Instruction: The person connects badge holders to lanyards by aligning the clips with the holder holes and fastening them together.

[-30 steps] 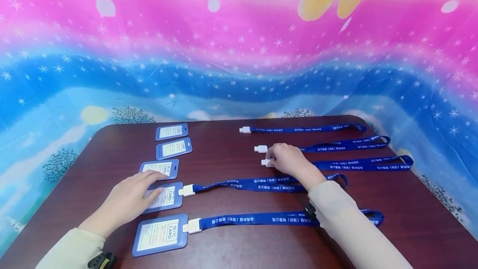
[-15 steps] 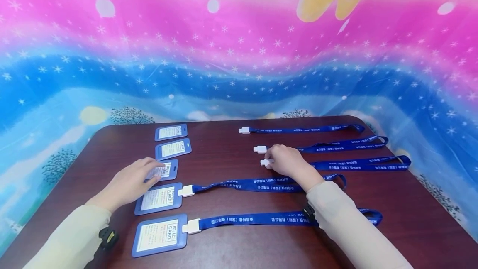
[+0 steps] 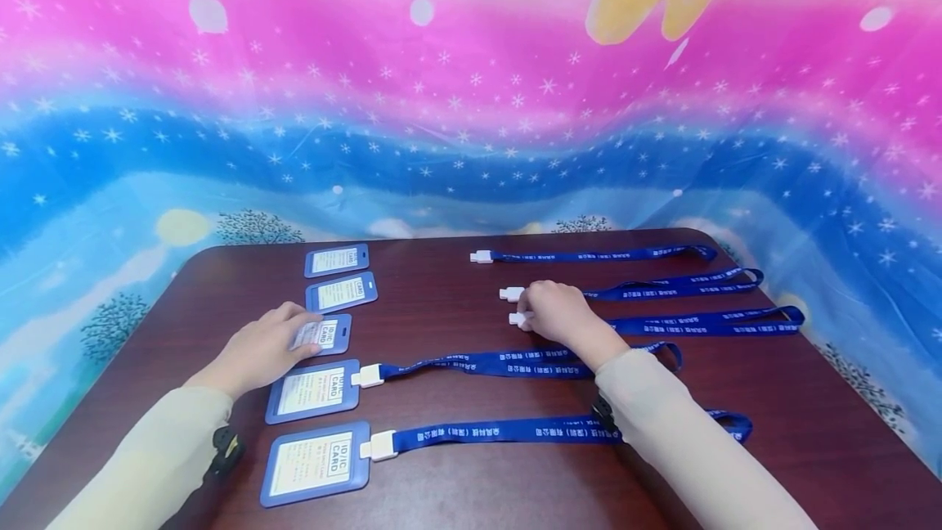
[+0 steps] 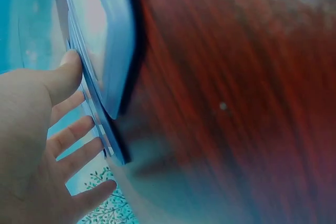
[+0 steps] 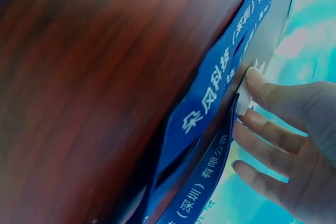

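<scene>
My left hand [image 3: 265, 348] holds the third blue ID card holder [image 3: 334, 335] from the front, thumb along its near edge and fingers at the far edge. In the left wrist view, the other fingers [image 4: 79, 156] are spread past the holder. With thumb and fingers, my right hand [image 3: 562, 313] pinches the white clip [image 3: 518, 320] of a blue printed lanyard [image 3: 706, 324], whose loop trails to the right. The right wrist view shows the thumb on this clip [image 5: 244, 95]. Part of the lanyard is hidden under the right hand.
Nearer me lie two card holders [image 3: 316, 464] [image 3: 312, 393] joined to lanyards [image 3: 500, 432] [image 3: 515, 362]. Farther back are two loose holders [image 3: 342, 291] [image 3: 337, 260] and two lanyards [image 3: 662, 289] [image 3: 589, 255]. A patterned cloth [image 3: 456, 105] hangs behind the brown table [image 3: 427, 293].
My left hand has moved back from over the second card holder to the third, with thumb and fingers now at its edges. The right hand and clip have shifted slightly left.
</scene>
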The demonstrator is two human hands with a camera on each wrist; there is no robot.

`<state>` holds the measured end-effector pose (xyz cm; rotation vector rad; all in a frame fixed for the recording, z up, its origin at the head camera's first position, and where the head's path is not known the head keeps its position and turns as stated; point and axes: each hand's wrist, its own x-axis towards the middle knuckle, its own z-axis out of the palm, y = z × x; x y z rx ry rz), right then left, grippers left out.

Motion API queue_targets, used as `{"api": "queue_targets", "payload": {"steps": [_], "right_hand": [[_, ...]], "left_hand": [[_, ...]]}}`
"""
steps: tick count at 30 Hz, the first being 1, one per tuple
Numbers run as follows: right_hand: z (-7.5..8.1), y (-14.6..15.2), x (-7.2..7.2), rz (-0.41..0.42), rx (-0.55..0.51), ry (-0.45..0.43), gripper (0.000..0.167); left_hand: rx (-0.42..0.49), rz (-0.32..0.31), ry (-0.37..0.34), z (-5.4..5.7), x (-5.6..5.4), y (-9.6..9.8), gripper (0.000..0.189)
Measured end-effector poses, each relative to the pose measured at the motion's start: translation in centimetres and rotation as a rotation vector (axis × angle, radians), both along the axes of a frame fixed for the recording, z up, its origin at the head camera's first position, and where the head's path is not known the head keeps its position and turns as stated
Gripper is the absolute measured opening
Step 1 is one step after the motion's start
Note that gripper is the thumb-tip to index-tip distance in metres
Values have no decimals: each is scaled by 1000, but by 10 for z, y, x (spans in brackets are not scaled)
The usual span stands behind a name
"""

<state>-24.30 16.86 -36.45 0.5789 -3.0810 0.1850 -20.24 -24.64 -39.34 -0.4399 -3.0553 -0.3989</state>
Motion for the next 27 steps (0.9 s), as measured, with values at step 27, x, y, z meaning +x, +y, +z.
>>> {"api": "queue_targets", "payload": {"steps": [27], "right_hand": [[-7, -3, -5, -7, -58, 8, 19]], "left_hand": [[-9, -43, -39, 4, -9, 35, 54]]}}
